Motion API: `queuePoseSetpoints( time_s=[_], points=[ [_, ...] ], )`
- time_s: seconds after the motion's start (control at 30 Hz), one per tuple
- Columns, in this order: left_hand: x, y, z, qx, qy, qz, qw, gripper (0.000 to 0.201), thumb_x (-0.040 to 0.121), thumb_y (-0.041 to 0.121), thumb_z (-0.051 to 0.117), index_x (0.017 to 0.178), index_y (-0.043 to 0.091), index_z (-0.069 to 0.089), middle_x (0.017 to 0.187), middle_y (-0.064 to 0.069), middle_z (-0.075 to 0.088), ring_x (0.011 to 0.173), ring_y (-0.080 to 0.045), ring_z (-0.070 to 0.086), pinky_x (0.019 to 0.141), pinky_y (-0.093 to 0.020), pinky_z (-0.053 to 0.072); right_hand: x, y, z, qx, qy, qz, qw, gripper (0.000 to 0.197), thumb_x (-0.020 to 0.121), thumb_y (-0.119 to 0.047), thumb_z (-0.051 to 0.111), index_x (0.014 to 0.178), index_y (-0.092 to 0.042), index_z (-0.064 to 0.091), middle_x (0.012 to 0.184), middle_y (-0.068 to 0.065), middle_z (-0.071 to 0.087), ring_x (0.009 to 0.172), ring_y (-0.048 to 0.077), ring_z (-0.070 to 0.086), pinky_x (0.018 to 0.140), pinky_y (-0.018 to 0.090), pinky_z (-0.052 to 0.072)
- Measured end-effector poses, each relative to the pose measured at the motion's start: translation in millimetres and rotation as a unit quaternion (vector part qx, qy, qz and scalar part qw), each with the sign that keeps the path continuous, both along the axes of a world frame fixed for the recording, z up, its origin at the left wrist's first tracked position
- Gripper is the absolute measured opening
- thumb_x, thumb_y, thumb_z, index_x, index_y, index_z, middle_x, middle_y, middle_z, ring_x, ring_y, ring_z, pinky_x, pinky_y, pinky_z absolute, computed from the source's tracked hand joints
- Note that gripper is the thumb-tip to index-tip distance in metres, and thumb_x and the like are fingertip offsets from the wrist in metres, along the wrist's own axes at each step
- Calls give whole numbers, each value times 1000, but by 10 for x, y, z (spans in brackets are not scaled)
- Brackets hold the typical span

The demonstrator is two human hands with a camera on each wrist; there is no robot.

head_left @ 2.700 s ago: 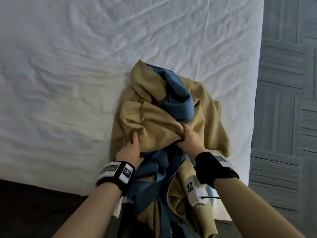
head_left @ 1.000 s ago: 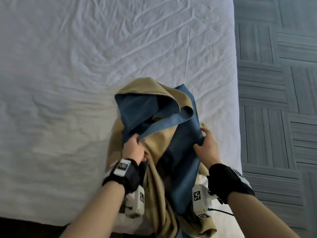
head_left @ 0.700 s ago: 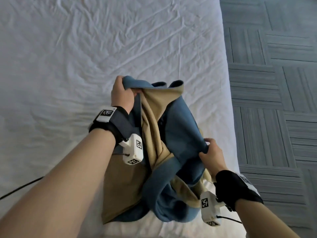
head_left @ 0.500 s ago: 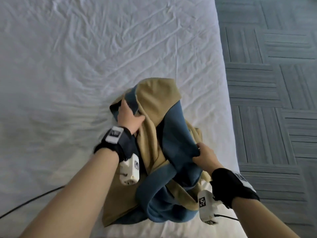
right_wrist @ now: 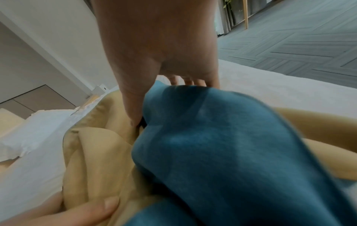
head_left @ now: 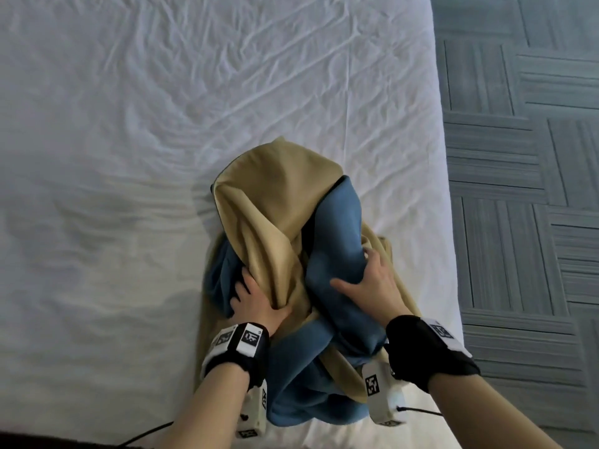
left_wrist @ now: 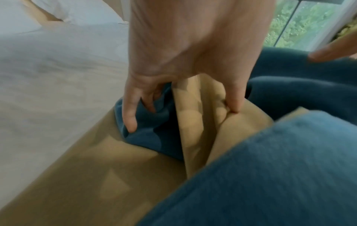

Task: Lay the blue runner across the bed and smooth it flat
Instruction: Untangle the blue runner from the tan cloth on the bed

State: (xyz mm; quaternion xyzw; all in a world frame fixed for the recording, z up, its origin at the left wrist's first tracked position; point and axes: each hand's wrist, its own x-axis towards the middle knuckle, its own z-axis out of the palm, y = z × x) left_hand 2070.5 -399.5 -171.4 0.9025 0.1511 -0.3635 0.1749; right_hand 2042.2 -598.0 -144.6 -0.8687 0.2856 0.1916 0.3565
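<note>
The runner (head_left: 278, 202), blue on one face and tan on the other, lies bunched in a heap on the white bed (head_left: 162, 124) near its right edge. My left hand (head_left: 256, 303) grips the heap low on its left side. In the left wrist view the left hand (left_wrist: 181, 113) has its fingers dug into a blue fold and its thumb pressed on a tan fold (left_wrist: 193, 122). My right hand (head_left: 372, 283) grips the thick blue fold (head_left: 337, 241) on the right. In the right wrist view the right hand (right_wrist: 164, 100) has its thumb and fingers around that fold (right_wrist: 222, 152).
Grey patterned carpet (head_left: 518, 189) runs along the bed's right edge, close to the heap. The wrinkled sheet spreads far to the left and ahead. A black cable (head_left: 146, 432) lies at the near edge. White pillows (right_wrist: 38, 130) sit at the head of the bed.
My left hand has come down from the raised top fold and now grips low on the heap's left. The tan face has flopped over the top. My right hand slid onto the blue fold.
</note>
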Motion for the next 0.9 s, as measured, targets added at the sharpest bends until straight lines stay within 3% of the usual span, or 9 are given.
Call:
queuePoseSetpoints(
  time_s=[0.07,0.13,0.27,0.37,0.43,0.5,0.67,0.8,0.9],
  points=[
    [96,-5,-1,-36,-1,59,998,124,67,53,73,148,18,-13,156,-14,12,139,-40,21,110,-51,28,207,14,-22,-11,-31,15,999,107,68,-47,76,147,-12,14,148,12,30,136,30,30,111,39,30],
    [182,-4,-24,-60,4,103,993,126,66,56,73,147,19,-16,157,-15,9,140,-41,21,111,-51,25,399,24,-81,-29,-25,43,998,117,68,-45,78,149,-10,2,154,14,22,140,30,25,112,37,26],
    [250,-7,-116,-23,4,61,998,120,72,45,72,147,15,-17,153,-18,19,131,-40,40,104,-49,36,597,-5,-244,1,63,92,994,115,72,-27,77,149,-12,-7,139,21,46,123,33,50,99,37,42],
    [274,4,-205,6,16,20,1000,100,82,33,62,148,16,-11,146,-20,36,123,-39,49,99,-46,41,551,-118,-328,-14,81,149,985,82,78,-16,64,147,-21,20,129,17,57,114,33,56,95,36,46],
    [335,51,-236,5,17,0,1000,74,86,27,52,147,17,12,136,-20,48,119,-40,51,98,-46,43,480,-331,-337,-60,31,136,988,62,79,-12,59,137,-25,44,124,16,61,113,33,56,91,34,44],
    [464,120,-208,3,-16,8,1000,50,89,23,46,137,17,38,130,-20,54,117,-41,53,99,-45,44,357,-648,-317,-102,20,92,990,49,81,-11,55,127,-28,55,119,17,64,107,37,59,86,38,47],
    [1006,95,93,-10,-176,112,978,41,88,11,42,128,13,53,126,-28,53,114,-48,51,97,-47,43,-144,-1282,-204,-151,136,84,975,35,86,-17,47,113,-34,62,112,15,68,100,37,63,78,39,49],
    [1592,-335,661,-89,-285,170,939,43,88,3,40,129,4,53,127,-30,52,117,-45,51,100,-38,39,-420,-1077,-107,-69,195,187,960,37,83,-20,48,114,-35,63,117,7,68,110,30,61,88,33,47],
    [2142,-727,1141,-170,-391,118,897,44,86,-2,38,127,0,53,127,-26,53,118,-37,52,97,-23,33,-592,-700,-108,-19,224,269,936,36,83,-27,48,116,-30,60,120,8,65,113,29,59,91,32,47]
  ],
)
